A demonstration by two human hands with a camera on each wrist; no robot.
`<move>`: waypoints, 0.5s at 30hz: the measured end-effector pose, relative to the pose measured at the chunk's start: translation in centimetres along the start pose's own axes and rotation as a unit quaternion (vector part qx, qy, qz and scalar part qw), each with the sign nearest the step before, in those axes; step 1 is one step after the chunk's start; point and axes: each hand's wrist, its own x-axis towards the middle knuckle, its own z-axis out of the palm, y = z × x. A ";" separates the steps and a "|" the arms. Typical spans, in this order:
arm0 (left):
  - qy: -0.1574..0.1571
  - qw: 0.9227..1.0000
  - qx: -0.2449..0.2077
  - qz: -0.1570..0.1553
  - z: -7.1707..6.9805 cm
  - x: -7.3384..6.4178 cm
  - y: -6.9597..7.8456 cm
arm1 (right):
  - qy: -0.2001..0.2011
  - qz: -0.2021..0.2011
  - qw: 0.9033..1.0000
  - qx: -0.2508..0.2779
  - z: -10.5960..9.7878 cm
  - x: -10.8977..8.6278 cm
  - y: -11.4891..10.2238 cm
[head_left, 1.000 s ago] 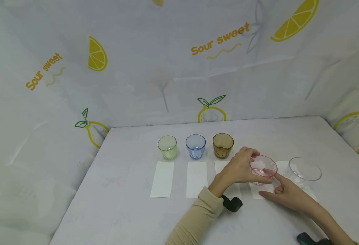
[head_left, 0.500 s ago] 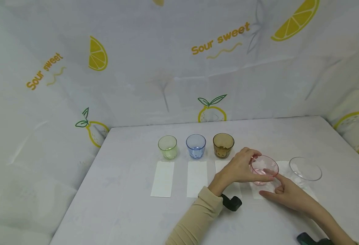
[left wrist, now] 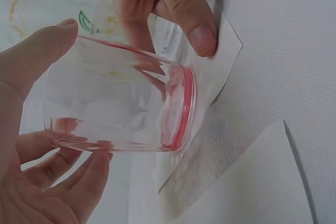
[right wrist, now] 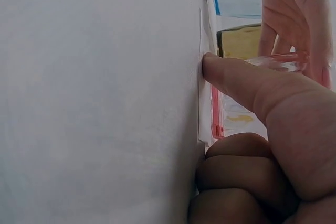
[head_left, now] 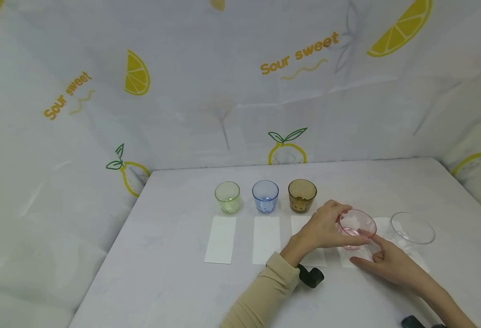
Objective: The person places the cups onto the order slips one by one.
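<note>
My left hand (head_left: 324,228) holds a pink-tinted clear glass (head_left: 357,222) near its rim, thumb on the near side and fingers on the far side. The left wrist view shows the pink glass (left wrist: 121,98) with its thick red-edged base close over a white paper strip (head_left: 348,260). My right hand (head_left: 390,263) is at the right of the glass, its index finger reaching to the glass's side. Its thumb (right wrist: 231,74) is straight, its tip at the paper's edge in the right wrist view, and the remaining fingers are bent.
Green (head_left: 228,198), blue (head_left: 266,197) and brown (head_left: 302,196) glasses stand in a row at the back, paper strips in front of them. A colourless glass (head_left: 412,229) stands beyond my right hand. A lemon-print cloth (head_left: 224,91) hangs behind the table.
The whole head view shifts slightly to the right. Both hands and the pink glass keep nearly the same places relative to the table.
</note>
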 end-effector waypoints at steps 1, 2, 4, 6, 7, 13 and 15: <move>0.000 1.000 0.000 0.000 0.0 0.0 0.0 | 0.002 0.003 1.000 -0.004 0.0 -0.1 0.0; -0.001 1.000 0.002 0.000 0.0 0.0 0.1 | 0.004 0.005 1.000 -0.009 0.0 -0.1 0.1; -0.002 1.000 0.007 -0.001 0.0 0.0 0.2 | 0.010 0.006 1.000 -0.021 0.0 -0.3 0.1; -0.004 1.000 0.010 -0.003 0.0 0.0 0.2 | 0.018 0.005 0.999 -0.032 -0.1 -0.4 0.2; -0.006 1.000 0.011 -0.004 0.0 0.0 0.2 | 0.023 0.004 0.999 -0.038 -0.1 -0.5 0.2; -0.021 1.000 0.023 -0.002 -0.4 0.0 0.3 | 0.069 -0.004 0.996 -0.063 -0.3 -1.4 0.5; -0.026 0.999 0.024 0.000 -0.5 -0.1 0.3 | 0.088 -0.013 0.994 -0.059 -0.3 -1.7 0.5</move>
